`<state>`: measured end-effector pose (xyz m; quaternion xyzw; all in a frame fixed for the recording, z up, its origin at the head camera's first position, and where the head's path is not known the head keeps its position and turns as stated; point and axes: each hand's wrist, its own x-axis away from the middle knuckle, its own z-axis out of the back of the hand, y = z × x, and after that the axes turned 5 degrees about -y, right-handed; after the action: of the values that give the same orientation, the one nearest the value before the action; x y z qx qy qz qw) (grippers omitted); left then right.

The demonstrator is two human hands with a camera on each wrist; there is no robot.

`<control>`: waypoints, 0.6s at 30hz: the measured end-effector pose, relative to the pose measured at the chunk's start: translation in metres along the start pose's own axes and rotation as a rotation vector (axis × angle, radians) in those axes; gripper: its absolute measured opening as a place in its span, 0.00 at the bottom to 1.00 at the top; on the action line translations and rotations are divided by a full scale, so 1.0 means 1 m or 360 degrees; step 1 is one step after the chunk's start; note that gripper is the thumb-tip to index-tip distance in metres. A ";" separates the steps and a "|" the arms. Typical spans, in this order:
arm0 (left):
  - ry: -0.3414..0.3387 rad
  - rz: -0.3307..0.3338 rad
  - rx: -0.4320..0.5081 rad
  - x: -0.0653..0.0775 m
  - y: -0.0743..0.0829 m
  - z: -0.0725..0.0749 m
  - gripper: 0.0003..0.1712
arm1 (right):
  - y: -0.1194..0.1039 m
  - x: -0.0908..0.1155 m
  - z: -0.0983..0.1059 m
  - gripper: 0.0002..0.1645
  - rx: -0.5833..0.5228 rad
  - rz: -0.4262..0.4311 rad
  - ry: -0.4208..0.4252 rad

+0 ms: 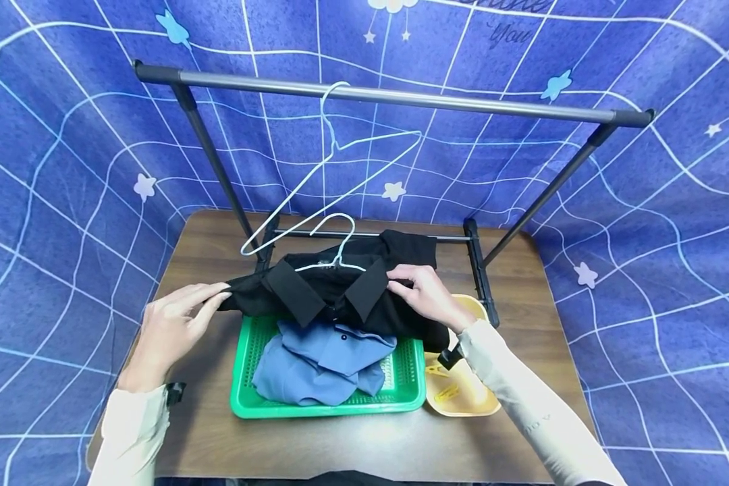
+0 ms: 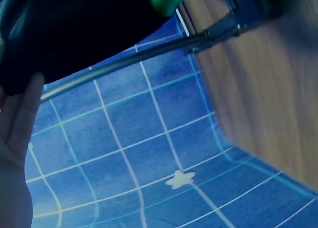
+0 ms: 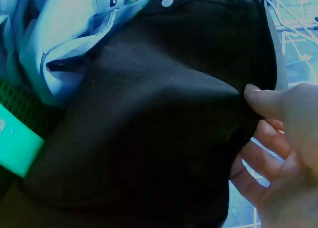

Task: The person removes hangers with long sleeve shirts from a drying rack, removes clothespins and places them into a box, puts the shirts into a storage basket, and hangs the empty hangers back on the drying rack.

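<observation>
A black collared shirt is spread over the back of the green basket, with a pale blue hanger inside its neck and the hook standing up. My left hand pinches the shirt's left shoulder between thumb and fingers. On the other side my right hand pinches the cloth beside the collar; the right wrist view shows the thumb pressed on the black fabric. Below the collar, a blue shirt lies folded in the basket.
A metal clothes rack spans the back of the wooden table. From its bar hangs a second pale blue hanger, tilted. Right of the basket, a yellow tray holds yellow clips. A blue patterned curtain surrounds the table.
</observation>
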<state>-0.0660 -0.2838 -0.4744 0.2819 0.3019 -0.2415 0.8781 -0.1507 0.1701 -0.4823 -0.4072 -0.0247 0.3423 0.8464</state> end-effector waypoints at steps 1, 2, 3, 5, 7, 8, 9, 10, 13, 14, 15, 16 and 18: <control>-0.0020 -0.0018 -0.0036 0.000 0.002 0.001 0.11 | 0.000 0.000 -0.001 0.10 -0.0012 -0.0001 0.0018; -0.0051 -0.0034 -0.0051 -0.001 0.003 0.001 0.11 | 0.000 0.000 -0.001 0.10 -0.0024 -0.0002 0.0039; -0.0083 -0.0043 -0.0050 -0.002 0.005 0.001 0.12 | 0.000 0.001 -0.002 0.11 -0.0034 -0.0004 0.0066; -0.0153 -0.0050 -0.0031 -0.005 0.009 0.000 0.13 | 0.000 0.001 -0.002 0.11 -0.0069 -0.0028 0.0121; -0.0236 -0.0009 -0.0007 -0.008 0.014 -0.001 0.14 | 0.000 0.001 -0.003 0.12 -0.0100 -0.0045 0.0152; -0.0271 0.0034 0.0000 -0.009 0.016 -0.002 0.15 | 0.000 0.001 -0.004 0.12 -0.0113 -0.0049 0.0160; -0.0304 0.0083 -0.0001 -0.011 0.018 -0.003 0.17 | 0.000 0.001 -0.004 0.12 -0.0129 -0.0052 0.0164; -0.0338 0.0139 -0.0003 -0.012 0.021 -0.004 0.19 | 0.000 0.001 -0.005 0.12 -0.0151 -0.0055 0.0162; -0.0425 0.0277 0.0033 -0.018 0.028 -0.009 0.26 | -0.001 0.001 -0.008 0.11 -0.0187 -0.0048 0.0168; -0.0440 0.0297 0.0056 -0.021 0.031 -0.011 0.28 | -0.001 0.001 -0.009 0.11 -0.0194 -0.0045 0.0173; -0.0447 0.0300 0.0083 -0.024 0.034 -0.013 0.29 | -0.001 0.001 -0.009 0.11 -0.0198 -0.0038 0.0179; -0.0442 0.0285 0.0114 -0.028 0.036 -0.016 0.30 | -0.001 0.001 -0.010 0.11 -0.0200 -0.0030 0.0186; -0.0414 0.0213 0.0176 -0.035 0.042 -0.022 0.32 | -0.001 0.000 -0.011 0.11 -0.0203 -0.0017 0.0196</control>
<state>-0.0744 -0.2302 -0.4504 0.3155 0.1523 -0.2333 0.9071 -0.1468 0.1622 -0.4886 -0.4803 0.0035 0.3098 0.8205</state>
